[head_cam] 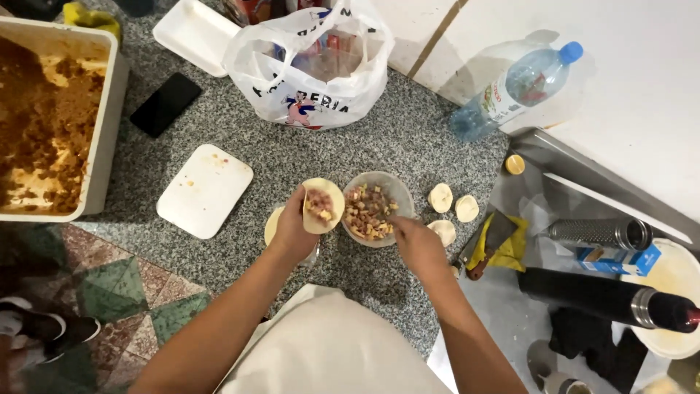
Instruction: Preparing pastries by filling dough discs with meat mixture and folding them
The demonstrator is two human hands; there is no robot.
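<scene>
1. Your left hand (pixel 293 232) cups a dough round (pixel 323 205) topped with diced filling, its grip closed around it.
2. Your right hand (pixel 415 244) pinches filling in the bowl (pixel 397 191), just right of that grip.

We have one view only, from the head camera, looking almost straight down at the counter (pixel 408 138) from close above; our arms enter at six o'clock, the floor (pixel 109 292) shows at eight.
</scene>
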